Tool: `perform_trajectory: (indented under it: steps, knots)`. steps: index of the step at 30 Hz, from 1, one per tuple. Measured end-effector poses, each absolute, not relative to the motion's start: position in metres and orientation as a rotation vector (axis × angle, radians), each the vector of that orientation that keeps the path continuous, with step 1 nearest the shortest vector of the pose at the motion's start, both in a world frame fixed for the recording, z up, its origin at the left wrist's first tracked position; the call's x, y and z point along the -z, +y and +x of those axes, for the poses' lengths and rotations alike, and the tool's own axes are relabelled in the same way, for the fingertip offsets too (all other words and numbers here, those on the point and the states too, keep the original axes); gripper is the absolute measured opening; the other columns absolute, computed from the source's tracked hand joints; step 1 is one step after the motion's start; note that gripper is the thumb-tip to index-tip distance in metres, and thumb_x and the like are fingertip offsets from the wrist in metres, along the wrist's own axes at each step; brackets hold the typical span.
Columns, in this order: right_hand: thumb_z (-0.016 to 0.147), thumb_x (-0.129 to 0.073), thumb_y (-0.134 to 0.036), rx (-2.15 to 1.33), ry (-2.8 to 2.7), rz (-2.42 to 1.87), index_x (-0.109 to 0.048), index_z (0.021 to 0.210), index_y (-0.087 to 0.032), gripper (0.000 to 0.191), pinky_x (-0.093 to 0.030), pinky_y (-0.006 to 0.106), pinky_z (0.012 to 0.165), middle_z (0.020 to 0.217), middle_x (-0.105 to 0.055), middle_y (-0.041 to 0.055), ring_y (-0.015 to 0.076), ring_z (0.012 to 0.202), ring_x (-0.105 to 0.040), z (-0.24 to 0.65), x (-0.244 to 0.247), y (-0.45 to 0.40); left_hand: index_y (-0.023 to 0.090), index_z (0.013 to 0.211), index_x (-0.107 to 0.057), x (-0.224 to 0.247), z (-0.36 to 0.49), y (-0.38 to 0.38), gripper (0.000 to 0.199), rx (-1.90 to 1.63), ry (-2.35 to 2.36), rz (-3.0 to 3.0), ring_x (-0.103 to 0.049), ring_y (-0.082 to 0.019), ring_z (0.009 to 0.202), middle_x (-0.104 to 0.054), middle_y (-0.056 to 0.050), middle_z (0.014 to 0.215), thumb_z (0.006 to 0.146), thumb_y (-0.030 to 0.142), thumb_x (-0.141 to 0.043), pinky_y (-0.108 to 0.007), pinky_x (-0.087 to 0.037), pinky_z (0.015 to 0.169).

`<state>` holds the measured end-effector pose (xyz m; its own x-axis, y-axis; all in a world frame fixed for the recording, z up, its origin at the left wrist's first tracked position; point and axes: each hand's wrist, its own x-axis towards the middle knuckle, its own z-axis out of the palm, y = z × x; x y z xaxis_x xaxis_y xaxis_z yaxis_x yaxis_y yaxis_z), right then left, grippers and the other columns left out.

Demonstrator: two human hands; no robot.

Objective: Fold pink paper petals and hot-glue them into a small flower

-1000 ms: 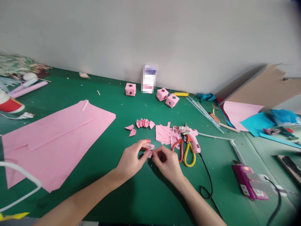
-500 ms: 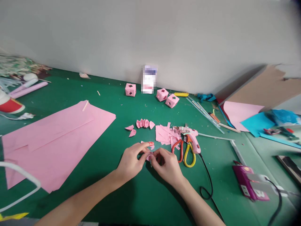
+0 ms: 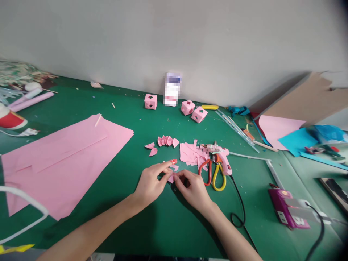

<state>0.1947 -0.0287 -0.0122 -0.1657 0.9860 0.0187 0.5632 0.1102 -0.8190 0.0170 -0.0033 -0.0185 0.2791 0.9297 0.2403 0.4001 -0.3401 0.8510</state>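
Between my hands is a small folded pink paper piece (image 3: 171, 179). My right hand (image 3: 194, 186) pinches its right side with thumb and index finger. My left hand (image 3: 152, 180) has its thumb at the left side of the piece, its other fingers partly hidden behind. The left index finger, wrapped in a red patterned strip, is lifted and stretched forward. Just beyond lie a row of folded pink pieces (image 3: 165, 141), two loose folded pieces (image 3: 153, 151) and a pile of pink paper strips (image 3: 190, 153).
Right of the strips lie a pink glue gun (image 3: 223, 159) and scissors with red and yellow handles (image 3: 219, 181). Pink paper cubes (image 3: 150, 102) stand near the wall. Large pink sheets (image 3: 67, 159) cover the left side. A purple power box (image 3: 282, 208) sits at right.
My left index finger has lifted and straightened away from the thumb. The right hand keeps its pinch on the paper piece. The view has tilted slightly.
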Motion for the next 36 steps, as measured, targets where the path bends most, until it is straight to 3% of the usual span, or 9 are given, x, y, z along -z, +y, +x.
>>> perform_trajectory:
  steps: [8,24,28,36]
  knots:
    - [0.094,-0.054,-0.036,-0.969,-1.773,-1.519,-0.069,0.085,-0.020,0.024,-0.037,0.023,0.054,0.068,-0.065,-0.0006,0.0118,0.058,-0.053,0.197,0.013,-0.029,0.027,0.126,-0.058,0.009,0.019,-0.004,0.038,-0.939,1.257,1.802,-0.073,-0.016,0.085,-0.076,0.005,0.081,0.090,0.018,-0.061,-0.030,-0.054,0.090]
    - [0.094,-0.054,-0.037,-0.971,-1.706,-1.532,-0.067,0.084,-0.019,0.025,-0.036,0.021,0.051,0.065,-0.063,-0.0016,0.0100,0.055,-0.051,0.195,0.013,-0.027,0.026,0.124,-0.055,0.006,0.020,-0.003,0.038,-0.934,1.285,1.722,-0.073,-0.015,0.081,-0.076,0.005,0.082,0.087,0.020,-0.063,-0.030,-0.055,0.085]
    - [0.093,-0.056,-0.037,-0.949,-1.677,-1.549,-0.066,0.081,-0.018,0.024,-0.036,0.021,0.051,0.063,-0.063,-0.0018,0.0100,0.054,-0.052,0.195,0.013,-0.026,0.024,0.124,-0.053,0.004,0.022,-0.003,0.038,-0.903,1.273,1.730,-0.072,-0.017,0.087,-0.076,0.002,0.088,0.087,0.022,-0.062,-0.030,-0.056,0.082]
    - [0.092,-0.055,-0.044,-0.998,-1.524,-1.588,-0.063,0.079,-0.019,0.030,-0.039,0.023,0.049,0.060,-0.061,-0.0009,0.0126,0.053,-0.053,0.197,0.015,-0.024,0.024,0.128,-0.050,-0.001,0.023,-0.005,0.043,-0.894,1.134,1.669,-0.069,-0.020,0.104,-0.072,-0.006,0.114,0.087,0.029,-0.064,-0.035,-0.057,0.089]
